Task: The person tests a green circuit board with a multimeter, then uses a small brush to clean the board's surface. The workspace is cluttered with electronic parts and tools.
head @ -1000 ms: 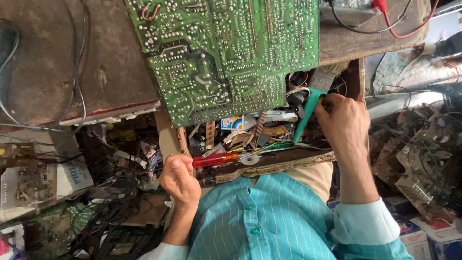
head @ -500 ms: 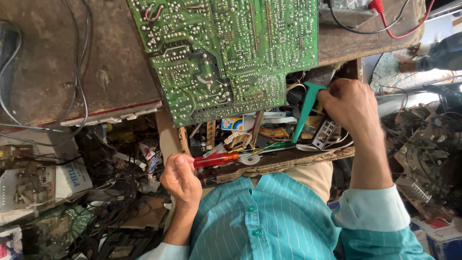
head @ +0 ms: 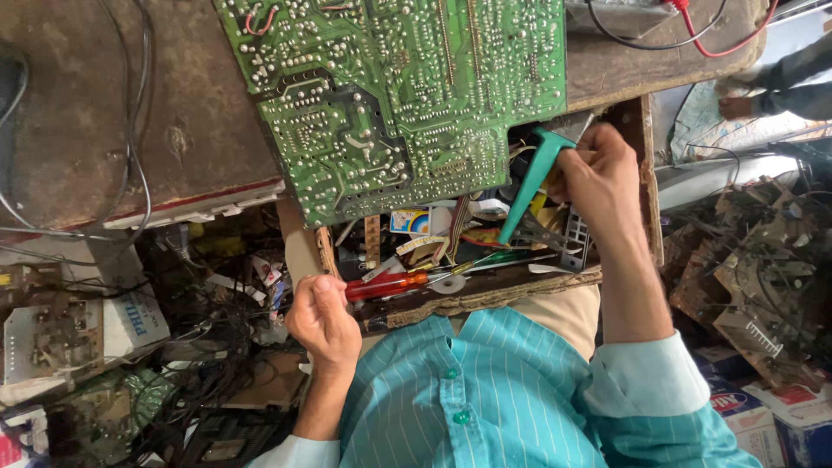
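My right hand (head: 600, 178) grips the teal handle of a plier-like tool (head: 530, 186) over an open wooden drawer (head: 511, 295) full of small tools and parts. My left hand (head: 322, 322) is curled at the drawer's front left corner. Its thumb is next to the end of a red-handled screwdriver (head: 386, 286) lying along the drawer's front; whether it grips anything is hidden. A large green circuit board (head: 399, 95) lies solder side up on the brown worktop (head: 95, 130) just beyond the drawer. My teal striped shirt fills the bottom of the view.
Black cables (head: 130, 147) run over the worktop at the left. Old circuit boards and tangled wires (head: 130, 364) are piled at lower left, scrap electronics (head: 745, 269) at the right. Red and black leads (head: 693, 39) lie at top right. Another person's arm (head: 780, 91) shows at the far right.
My right hand has shifted a little left and farther from me with the teal tool still in it. My left hand has stayed by the red screwdriver.
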